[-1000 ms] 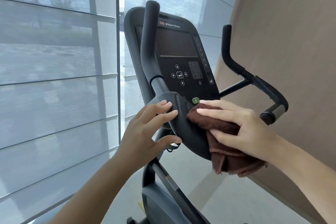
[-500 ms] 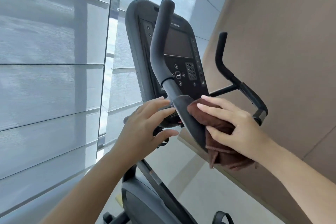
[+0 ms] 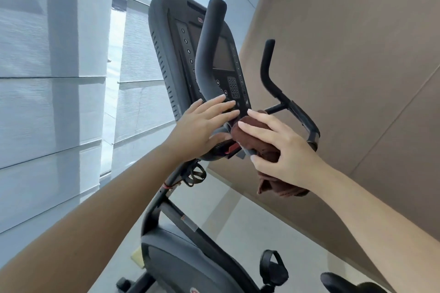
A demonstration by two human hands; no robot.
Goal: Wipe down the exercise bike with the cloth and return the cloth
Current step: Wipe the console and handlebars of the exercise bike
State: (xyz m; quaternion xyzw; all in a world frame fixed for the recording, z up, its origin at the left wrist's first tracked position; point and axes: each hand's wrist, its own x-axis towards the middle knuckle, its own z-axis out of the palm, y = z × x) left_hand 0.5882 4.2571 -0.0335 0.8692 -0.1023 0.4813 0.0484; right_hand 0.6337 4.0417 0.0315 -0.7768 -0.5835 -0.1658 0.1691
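Blinds (image 3: 59, 107) behind; handlebar (image 3: 206, 54) points up; right hand (image 3: 285, 150) grips cloth (image 3: 247, 137), tail down.

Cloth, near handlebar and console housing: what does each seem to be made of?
The cloth looks like soft terry or microfibre, dark brown, matte; it bunches and hangs in limp folds. The near handlebar: matte black, probably foam or rubber over a tube; no shine, slightly fuzzy rounded end. The console housing: likely hard moulded plastic, dark grey, satin; crisp vent slots along its edge.
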